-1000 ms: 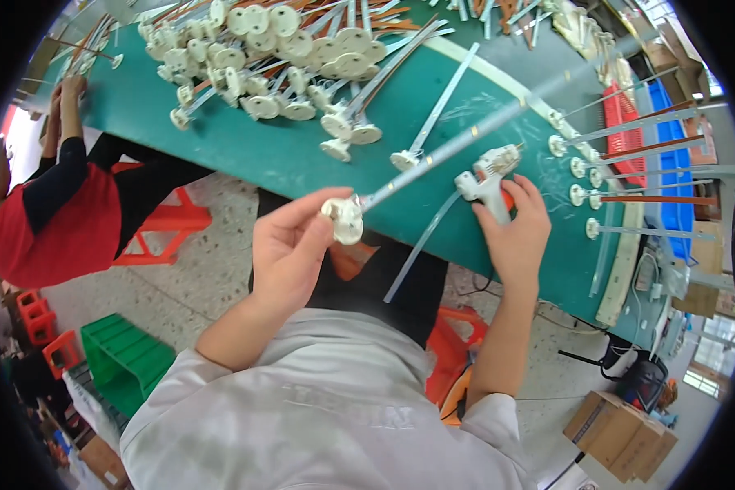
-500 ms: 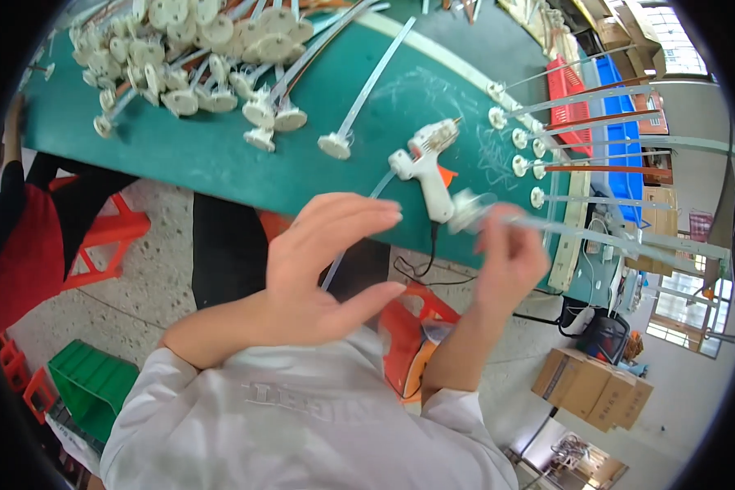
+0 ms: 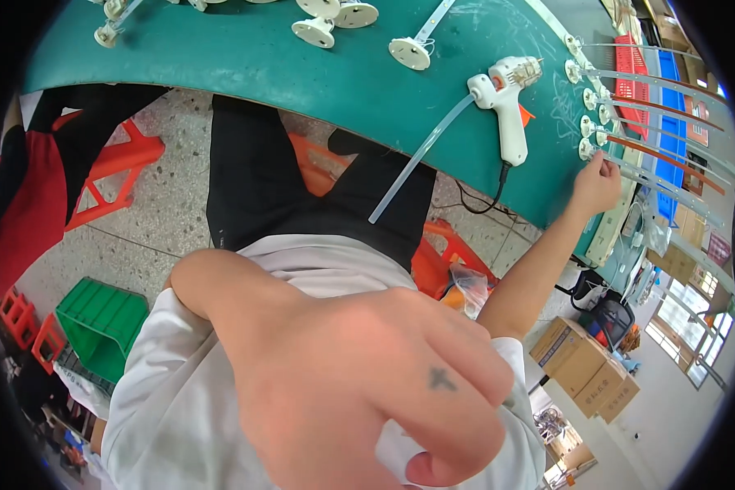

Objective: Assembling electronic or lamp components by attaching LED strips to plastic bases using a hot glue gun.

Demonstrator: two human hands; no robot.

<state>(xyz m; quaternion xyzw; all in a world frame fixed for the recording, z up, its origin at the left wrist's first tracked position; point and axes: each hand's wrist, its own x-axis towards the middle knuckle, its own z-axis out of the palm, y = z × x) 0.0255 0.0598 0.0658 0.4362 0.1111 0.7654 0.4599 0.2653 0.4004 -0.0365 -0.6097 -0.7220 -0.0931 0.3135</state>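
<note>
Reaching out, the right hand (image 3: 596,184) is pinching a white disc-footed rod (image 3: 586,149) at the green counter (image 3: 245,61) edge, beside the glue gun (image 3: 505,102). Left hand (image 3: 359,392) is hovering close to the camera, its grip loosely curled, empty. Next likely calls for lifting that rod clear.

Green worktable (image 3: 245,61), curving across the upper frame. White disc-shaped bases (image 3: 335,20), several, along its top edge, upper centre. White hot-glue gun (image 3: 506,102), lying on the tabletop at upper right, black cord (image 3: 486,196) hanging over the table edge. Clear glue stick (image 3: 420,159), slanting from the gun's rear down past the edge. Red plastic stool (image 3: 110,171), left of centre, on speckled floor. Green plastic crate (image 3: 98,322), lower left. Cardboard boxes (image 3: 584,363), lower right. Red basket (image 3: 633,61), upper right. A person in red (image 3: 20,212), far left edge.
</note>
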